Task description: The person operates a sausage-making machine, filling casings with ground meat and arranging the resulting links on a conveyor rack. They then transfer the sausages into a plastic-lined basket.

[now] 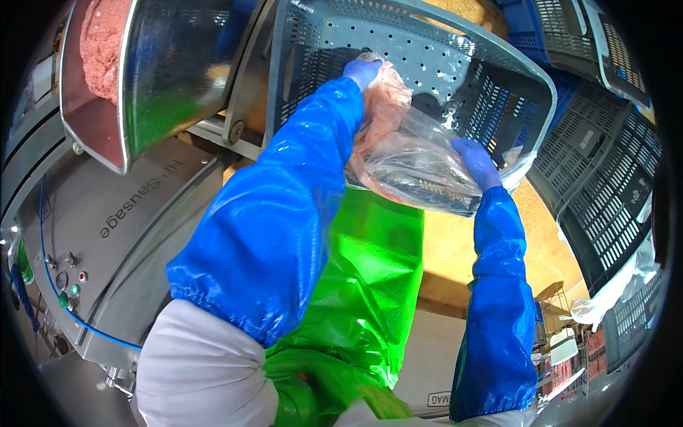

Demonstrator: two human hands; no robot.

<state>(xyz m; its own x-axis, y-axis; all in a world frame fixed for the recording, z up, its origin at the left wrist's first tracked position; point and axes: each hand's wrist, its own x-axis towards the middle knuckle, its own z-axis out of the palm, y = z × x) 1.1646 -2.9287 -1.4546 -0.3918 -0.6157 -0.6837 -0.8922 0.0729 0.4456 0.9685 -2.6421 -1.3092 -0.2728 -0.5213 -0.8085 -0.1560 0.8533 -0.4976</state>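
Observation:
A thin clear plastic bag (425, 151), smeared pink with meat residue, lies crumpled across the near side of a dark grey perforated crate (359, 34). My left hand (363, 72), in a blue-violet glove, is closed on the bunched upper end of the bag, inside the crate. Lower and to the right, my right hand (478, 164) grips the bag's opposite side by the crate's near right corner. Its fingertips are partly hidden by the film. Between my hands the bag is spread loosely, and the crate's floor shows small white scraps.
At the upper left, a metal hopper (126, 85) contains pink minced meat (101, 53), above a steel machine (142, 213) with buttons and a blue hose (92, 329). Dark crates (594, 192) stand stacked on the right, with loose plastic film (619, 292) on them. My green apron (370, 263) hangs below.

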